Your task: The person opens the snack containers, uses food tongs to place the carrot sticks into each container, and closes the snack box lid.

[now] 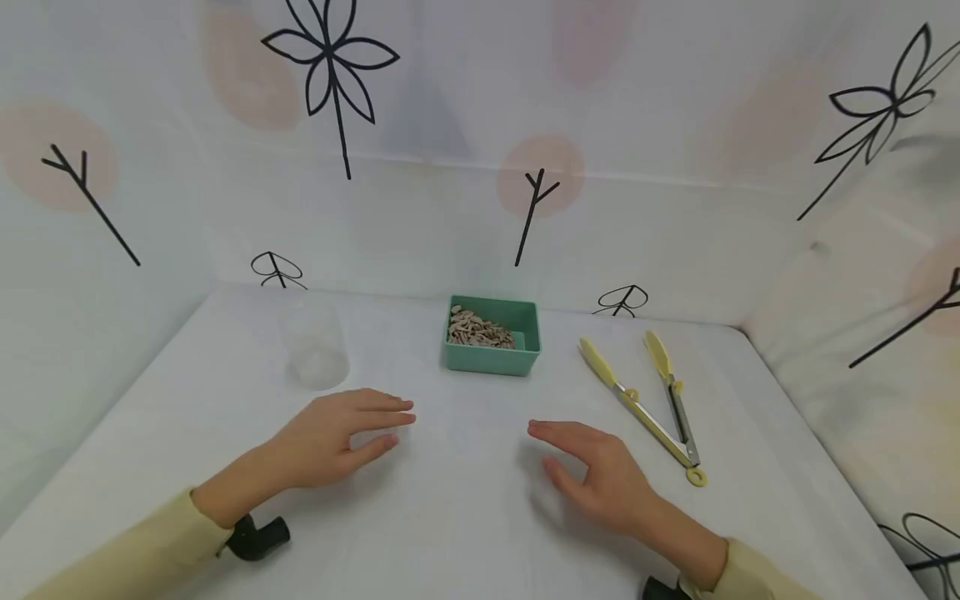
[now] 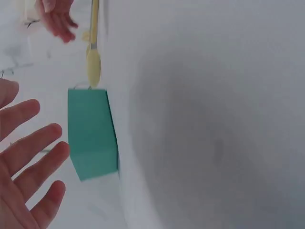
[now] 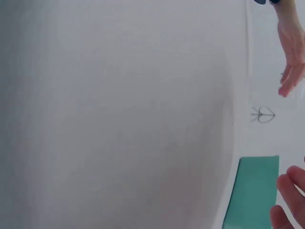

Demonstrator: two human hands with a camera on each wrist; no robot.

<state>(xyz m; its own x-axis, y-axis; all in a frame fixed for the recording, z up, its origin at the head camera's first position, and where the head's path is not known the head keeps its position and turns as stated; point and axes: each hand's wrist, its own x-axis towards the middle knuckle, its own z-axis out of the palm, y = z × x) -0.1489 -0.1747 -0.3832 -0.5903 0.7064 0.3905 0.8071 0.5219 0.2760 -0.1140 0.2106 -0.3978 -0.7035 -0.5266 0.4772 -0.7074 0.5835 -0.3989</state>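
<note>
My left hand (image 1: 337,442) hovers over the white table with its fingers extended and nothing in them. Just beyond it stands a clear, empty-looking cup (image 1: 318,354). My right hand (image 1: 600,475) is held above the table too, fingers loosely extended, holding nothing. To its right lie yellow-and-steel tongs (image 1: 652,417), spread apart, with a pull ring at the near end. A green rectangular box (image 1: 491,360) sits farther back between the hands; a pile of striped sunflower seeds (image 1: 476,330) fills mostly its left part. In the left wrist view, the fingers (image 2: 38,143) are spread beside the box.
The white tabletop (image 1: 450,517) is bordered at the back and sides by pale cloth walls (image 1: 420,225) with leaf prints and soft pink spots. Dark wrist-worn devices (image 1: 257,537) sit at the beige sleeves (image 1: 142,550).
</note>
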